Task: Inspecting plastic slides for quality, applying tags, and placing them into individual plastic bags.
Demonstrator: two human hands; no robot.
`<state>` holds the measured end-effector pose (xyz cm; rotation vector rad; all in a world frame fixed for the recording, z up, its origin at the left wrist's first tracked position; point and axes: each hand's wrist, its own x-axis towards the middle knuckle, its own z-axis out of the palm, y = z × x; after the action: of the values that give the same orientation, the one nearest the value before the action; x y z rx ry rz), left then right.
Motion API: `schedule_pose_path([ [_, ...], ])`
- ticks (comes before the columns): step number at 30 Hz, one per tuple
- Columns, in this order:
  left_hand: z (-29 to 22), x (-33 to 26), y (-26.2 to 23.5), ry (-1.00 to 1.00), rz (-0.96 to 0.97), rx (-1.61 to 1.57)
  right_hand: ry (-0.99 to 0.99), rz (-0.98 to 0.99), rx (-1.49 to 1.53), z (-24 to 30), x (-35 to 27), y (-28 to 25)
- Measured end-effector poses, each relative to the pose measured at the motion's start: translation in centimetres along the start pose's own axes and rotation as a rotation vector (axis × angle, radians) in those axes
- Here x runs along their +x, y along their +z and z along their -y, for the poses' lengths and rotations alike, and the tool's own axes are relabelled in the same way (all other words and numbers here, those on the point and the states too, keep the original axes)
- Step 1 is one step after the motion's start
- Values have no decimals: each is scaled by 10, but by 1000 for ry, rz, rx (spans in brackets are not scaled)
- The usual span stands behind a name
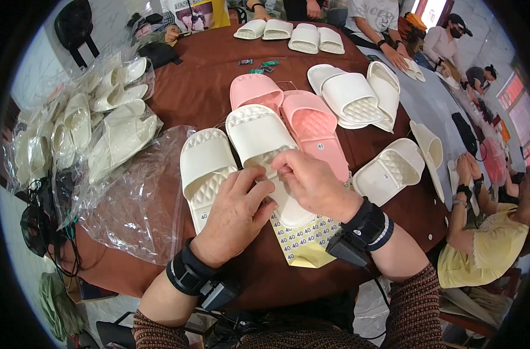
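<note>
A white slipper (259, 132) lies in front of me, its toe pointing away, and both my hands are over its footbed. My right hand (320, 185) is closed, with finger and thumb pinched together just below the strap; whatever they may hold is hidden. Bent over the slipper's left side, my left hand (237, 209) has its thumb apart from its forefinger. Its matching white slipper (206, 160) rests to the left, partly behind that hand. A yellow sheet of small printed round stickers (305, 241) sits under the slipper's heel and reaches toward me.
Pink slippers (320, 125) lie just beyond. More white slippers (352, 96) are at the right and far side of the brown-covered table (201, 84). Clear plastic bags (128, 203) of white slippers fill the left. Other people work around the table, including one in yellow (480, 250) at right.
</note>
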<state>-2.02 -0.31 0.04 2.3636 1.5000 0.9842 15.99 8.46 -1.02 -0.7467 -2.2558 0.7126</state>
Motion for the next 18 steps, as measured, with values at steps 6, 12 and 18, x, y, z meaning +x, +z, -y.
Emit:
schedule_pose_path([
  [6, 1, -1, 0, 1, -1, -3, 71, 47, 112, -1, 0, -7],
  [12, 1, 0, 1, 7, 1, -5, 14, 47, 244, -7, 0, -11],
  [18, 1, 0, 0, -1, 11, 3, 8, 109, 137, -6, 0, -8],
])
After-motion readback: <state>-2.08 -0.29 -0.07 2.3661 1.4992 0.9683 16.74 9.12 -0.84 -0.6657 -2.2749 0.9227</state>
